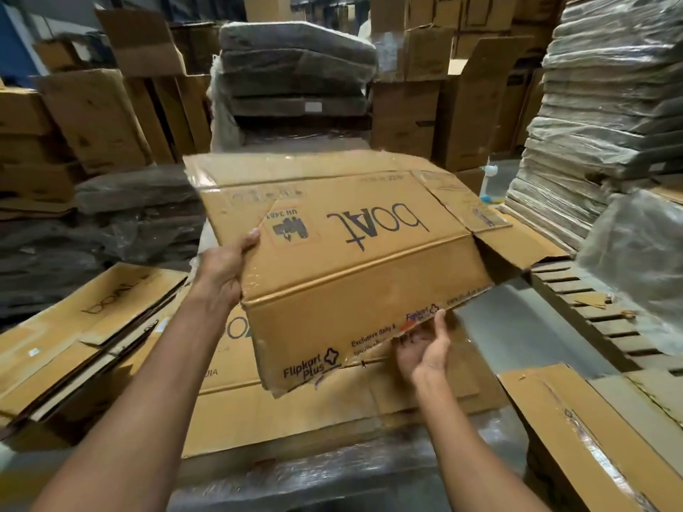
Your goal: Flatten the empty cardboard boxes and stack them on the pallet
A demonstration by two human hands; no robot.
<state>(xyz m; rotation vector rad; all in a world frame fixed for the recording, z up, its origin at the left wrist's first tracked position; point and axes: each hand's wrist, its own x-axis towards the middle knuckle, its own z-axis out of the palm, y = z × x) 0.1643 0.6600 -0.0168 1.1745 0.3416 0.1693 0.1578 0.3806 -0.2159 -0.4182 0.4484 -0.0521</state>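
One box (351,260): left hand (223,269) fingers grasp side; right hand (425,345) fingers relaxed under bottom edge.

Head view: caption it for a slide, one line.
Left hand grips a boAt carton, right hand under its lower flap, over flattened cartons.

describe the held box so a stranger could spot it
Centre of the warehouse, before the wrapped dark stack, a cardboard box sits between the left hand and right hand. Unlike the flat boxes below, it is lifted and shows an upside-down boAt logo.
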